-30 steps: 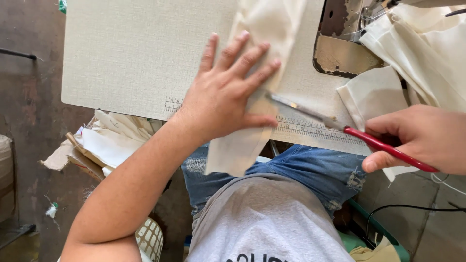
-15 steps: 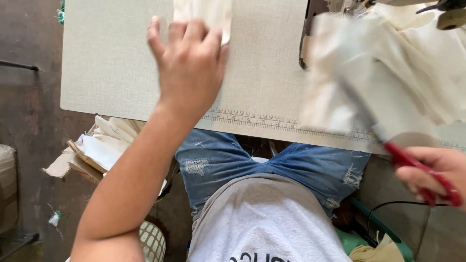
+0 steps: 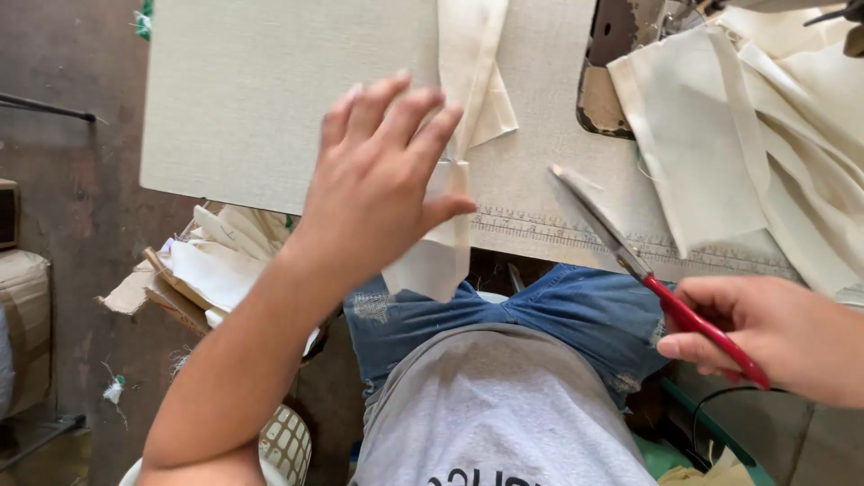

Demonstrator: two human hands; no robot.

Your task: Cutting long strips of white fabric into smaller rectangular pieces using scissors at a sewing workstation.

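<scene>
A wide pale counter [image 3: 270, 99] fills the upper part of the view, with a printed ruler strip along its near edge. At its right end lies a heap of cream cloth pieces [image 3: 765, 153], partly covering the dark base of a sewing machine [image 3: 612, 72]. Below the counter edge sit the person's lap in blue jeans [image 3: 576, 315] and a grey shirt, and to the left a pile of fabric scraps and cardboard [image 3: 207, 270] on the floor.

A long cream fabric strip [image 3: 463, 153] runs down the counter's middle and hangs over the near edge toward the lap. The left hand [image 3: 378, 198] lies flat over it, fingers [image 3: 409, 112] spread and pointing away from the body; the strip emerges beyond the fingertips and again below the palm, with the thumb at its right edge.

The right hand [image 3: 774, 337] is well apart, off the counter's right corner, fingers curled round the red handles of scissors [image 3: 630, 256]. The blades point up-left over the ruler strip, seemingly together, tip near but clear of the strip.
</scene>
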